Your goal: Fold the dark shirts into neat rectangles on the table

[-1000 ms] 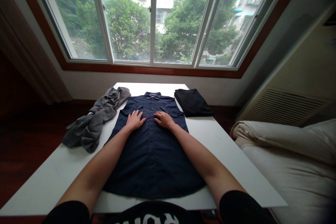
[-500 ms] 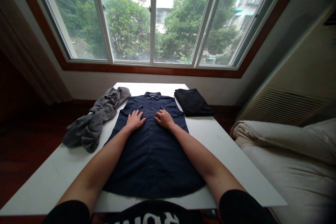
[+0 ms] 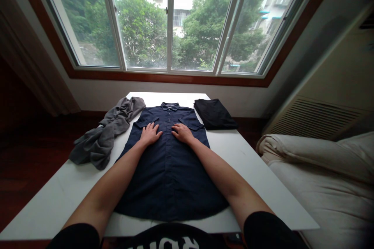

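A dark navy button-up shirt (image 3: 169,179) lies spread flat, front side up, its collar toward the window and its hem toward me. My left hand (image 3: 150,134) rests on the left half of the chest with the fingers spread. On the other side of the button placket, my right hand (image 3: 182,132) lies on the cloth, fingers stretched out and slightly bent. Neither hand grips anything. Both sleeves look tucked in along the shirt's sides, and my forearms cover parts of its side edges.
The shirt is on a white table (image 3: 251,179). A crumpled grey garment (image 3: 102,136) hangs partly over the table's left edge. Folded black cloth (image 3: 215,113) sits at the back right. Beyond are a window (image 3: 169,74) and, on the right, a beige sofa (image 3: 315,159).
My right hand has shifted slightly to the left and its fingers have straightened a little on the shirt. The left hand and the shirt look unchanged.
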`<state>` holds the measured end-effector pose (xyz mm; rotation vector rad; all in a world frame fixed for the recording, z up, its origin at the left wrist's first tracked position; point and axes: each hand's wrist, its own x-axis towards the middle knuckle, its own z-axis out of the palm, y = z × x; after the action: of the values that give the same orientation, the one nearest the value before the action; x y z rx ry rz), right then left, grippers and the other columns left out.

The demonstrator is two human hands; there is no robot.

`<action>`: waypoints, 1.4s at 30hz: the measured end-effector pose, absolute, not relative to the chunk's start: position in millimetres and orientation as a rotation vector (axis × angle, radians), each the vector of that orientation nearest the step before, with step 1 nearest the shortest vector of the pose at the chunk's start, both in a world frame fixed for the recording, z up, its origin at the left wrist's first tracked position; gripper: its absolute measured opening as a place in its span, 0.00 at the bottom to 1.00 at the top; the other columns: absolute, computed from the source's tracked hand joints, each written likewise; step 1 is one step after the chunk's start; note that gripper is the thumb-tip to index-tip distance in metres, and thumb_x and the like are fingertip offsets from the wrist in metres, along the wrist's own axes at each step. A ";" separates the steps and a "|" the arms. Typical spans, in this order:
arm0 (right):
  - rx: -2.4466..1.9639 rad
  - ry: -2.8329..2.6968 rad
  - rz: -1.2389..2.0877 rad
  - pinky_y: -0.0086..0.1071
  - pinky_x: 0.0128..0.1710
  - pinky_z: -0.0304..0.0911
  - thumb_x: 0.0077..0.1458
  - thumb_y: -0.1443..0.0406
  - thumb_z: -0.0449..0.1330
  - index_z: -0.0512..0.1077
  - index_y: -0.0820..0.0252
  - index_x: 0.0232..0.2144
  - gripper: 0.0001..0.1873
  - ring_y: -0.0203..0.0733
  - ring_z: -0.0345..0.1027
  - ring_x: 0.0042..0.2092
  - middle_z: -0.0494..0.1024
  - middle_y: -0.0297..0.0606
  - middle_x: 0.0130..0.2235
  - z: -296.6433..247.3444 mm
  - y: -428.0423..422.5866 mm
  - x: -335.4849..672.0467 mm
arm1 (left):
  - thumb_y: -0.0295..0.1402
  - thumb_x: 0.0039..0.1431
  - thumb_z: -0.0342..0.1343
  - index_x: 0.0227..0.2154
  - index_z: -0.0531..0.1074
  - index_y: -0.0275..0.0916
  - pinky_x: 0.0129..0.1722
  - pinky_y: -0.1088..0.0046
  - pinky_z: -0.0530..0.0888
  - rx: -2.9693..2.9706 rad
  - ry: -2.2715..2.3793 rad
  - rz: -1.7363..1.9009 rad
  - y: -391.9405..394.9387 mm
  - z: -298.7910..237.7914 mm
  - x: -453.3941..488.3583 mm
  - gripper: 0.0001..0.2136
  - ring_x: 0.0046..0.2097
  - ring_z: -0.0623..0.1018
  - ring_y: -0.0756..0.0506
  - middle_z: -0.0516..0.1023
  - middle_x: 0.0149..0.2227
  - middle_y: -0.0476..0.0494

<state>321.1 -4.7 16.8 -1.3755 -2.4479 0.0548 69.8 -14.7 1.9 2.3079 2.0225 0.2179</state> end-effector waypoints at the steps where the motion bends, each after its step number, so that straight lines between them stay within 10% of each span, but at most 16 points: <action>1: -1.388 -2.443 0.045 0.40 0.64 0.60 0.69 0.55 0.59 0.76 0.54 0.58 0.20 0.50 0.66 0.61 0.75 0.45 0.60 18.4 -5.7 321.0 | 0.56 0.72 0.40 0.73 0.58 0.44 0.71 0.46 0.53 2.306 2.023 0.216 -15.1 2.5 70.1 0.34 0.76 0.49 0.33 0.51 0.76 0.37; 9: -1.395 -2.422 0.037 0.35 0.56 0.64 0.71 0.57 0.58 0.79 0.55 0.47 0.13 0.47 0.69 0.53 0.78 0.43 0.48 25.6 -10.8 320.9 | 0.56 0.72 0.41 0.73 0.58 0.45 0.71 0.46 0.53 2.294 2.027 0.208 -17.0 5.6 71.6 0.33 0.76 0.49 0.34 0.51 0.76 0.38; 42: -1.174 -2.482 0.192 0.39 0.69 0.58 0.67 0.54 0.62 0.73 0.51 0.63 0.25 0.47 0.63 0.68 0.69 0.41 0.68 10.6 -3.9 324.3 | 0.57 0.72 0.41 0.73 0.57 0.45 0.71 0.46 0.53 2.303 2.027 0.216 -15.1 1.9 70.1 0.34 0.76 0.49 0.33 0.52 0.76 0.37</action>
<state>324.3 -3.9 10.6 -1.1745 -2.4817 0.1919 70.1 -15.1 1.9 2.3032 2.0274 0.2161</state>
